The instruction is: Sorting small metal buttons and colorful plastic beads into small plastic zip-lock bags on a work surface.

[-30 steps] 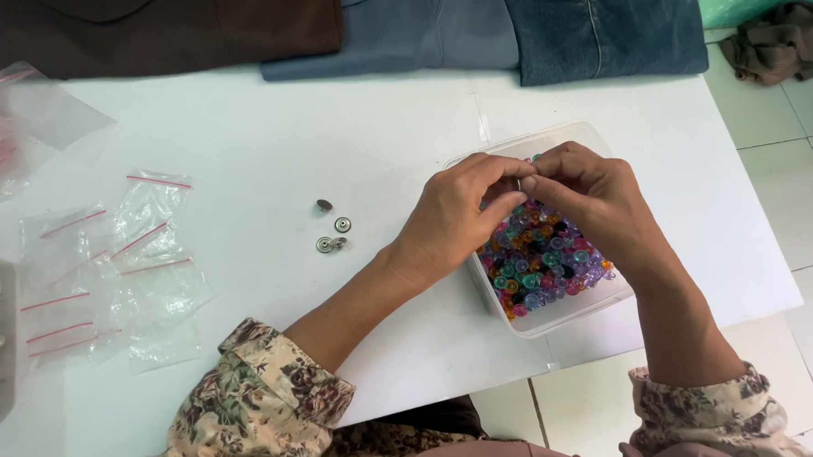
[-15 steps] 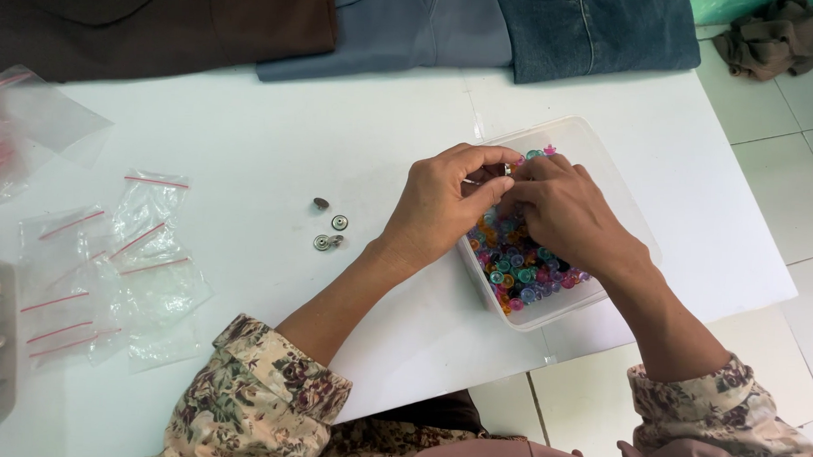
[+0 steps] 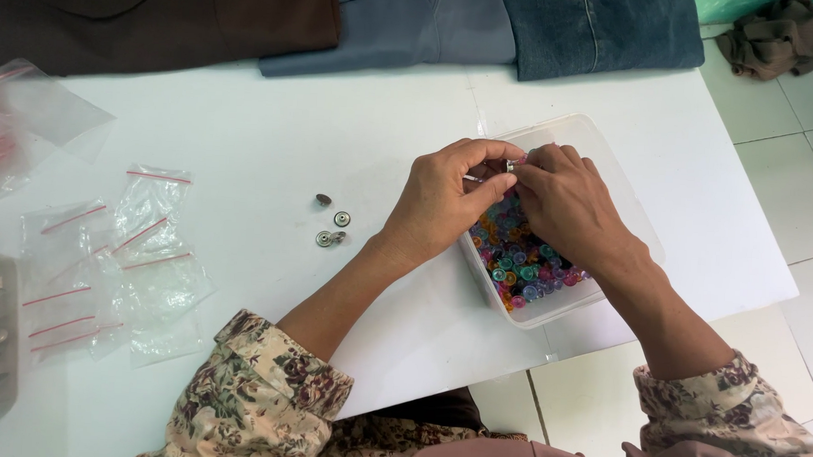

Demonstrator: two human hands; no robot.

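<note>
Button [image 3: 511, 166], a small metal piece, sits pinched between the fingertips of both hands, held just above the near-centre of the tub [image 3: 610, 164]. Left hand [image 3: 444, 203] curls its thumb and forefinger onto the piece from one side; right hand [image 3: 567, 204] closes on it from the other, remaining fingers folded. Whether it is one part or two being pressed together cannot be told at this size.

Tub is clear plastic, rectangular, and holds a heap of coloured beads [image 3: 524, 261] (pink, teal, orange, purple). Its near corner lies close to the table [image 3: 246, 139] edge, above tiled floor [image 3: 792, 181].

Risks, as judged:
- Grip is fingertip-only on a small smooth part; a slip would drop it into the beads, where it would be slow to find.
- Both wrists hang over the tub; a push from the right forearm could slide the tub off the edge and scatter the contents.
- Three loose studs [image 3: 330, 225] lie apart on the table left of the left hand; a sweep of the sleeve [image 3: 262, 387] could roll them away.
- Empty zip bags [image 3: 113, 261] lie further left, light enough to be shifted by any draught.

Folded garments [image 3: 434, 19] lie along the far edge, well apart from the work.
</note>
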